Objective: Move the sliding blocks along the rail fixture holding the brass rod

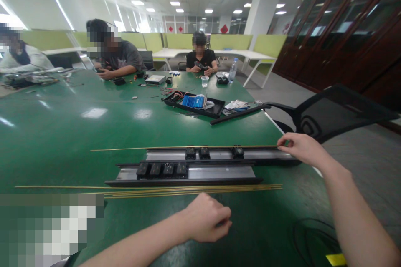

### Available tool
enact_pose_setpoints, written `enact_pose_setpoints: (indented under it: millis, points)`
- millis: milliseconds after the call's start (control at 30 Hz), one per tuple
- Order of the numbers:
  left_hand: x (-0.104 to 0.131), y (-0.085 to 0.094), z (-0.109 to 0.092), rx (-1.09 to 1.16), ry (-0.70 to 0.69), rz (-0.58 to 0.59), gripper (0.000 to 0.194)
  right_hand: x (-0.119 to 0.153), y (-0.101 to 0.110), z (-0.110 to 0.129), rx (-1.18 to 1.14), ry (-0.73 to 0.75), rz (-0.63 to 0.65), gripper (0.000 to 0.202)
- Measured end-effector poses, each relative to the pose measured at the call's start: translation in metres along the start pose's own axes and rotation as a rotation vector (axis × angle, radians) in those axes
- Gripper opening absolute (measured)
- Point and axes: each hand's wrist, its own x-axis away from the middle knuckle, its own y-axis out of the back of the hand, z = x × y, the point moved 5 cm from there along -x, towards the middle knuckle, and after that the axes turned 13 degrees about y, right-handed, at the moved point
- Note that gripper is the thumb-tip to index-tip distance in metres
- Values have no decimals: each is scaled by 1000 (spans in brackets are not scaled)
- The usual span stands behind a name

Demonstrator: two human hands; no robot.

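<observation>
A thin golden rod [188,147] is stretched lengthwise from left to right, its left end pointed out over the glossy green table [56,133] and its right end reached by the right hand [281,144]. It is laid along the back edge of the far rail [216,153], nearly parallel to it, with the left end tilted slightly toward the viewer.

The rod is straight, slender and metallic in sheen. Both rails are long and straight, with smooth silvery channels framed by black edges. In the far rail, three squarish black blocks [204,152] are seated, two close together and one set apart to the right. In the near rail [219,172], four similar blocks [168,170] are lined up side by side toward the left. In front of it, a bundle of loose golden rods [150,193] is spread along the same direction.

The rod's right end is pinched between the thumb and fingers of the right hand, the fingertips brought closely together. The left hand [208,217] is held in front of the bundle, its fingers curled inward; whether anything is enclosed in it cannot be told.
</observation>
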Motion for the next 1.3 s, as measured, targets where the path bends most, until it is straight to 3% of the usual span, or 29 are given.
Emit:
enact_pose_setpoints:
  millis: [367, 800, 967, 1300]
  points:
    - [-1, 2, -2, -24, -5, 14, 20, 2, -1, -22, -27, -16, -49, 24]
    - [-1, 3, -2, -45, -5, 32, 20, 14, 4, -42, -92, -177, -86, 34]
    - [-2, 2, -1, -43, -5, 28, 21, 17, 4, -48, -88, -162, -101, 32]
    - [-2, 2, -2, -35, 5, 37, 21, 23, -1, -72, -99, -218, -73, 33]
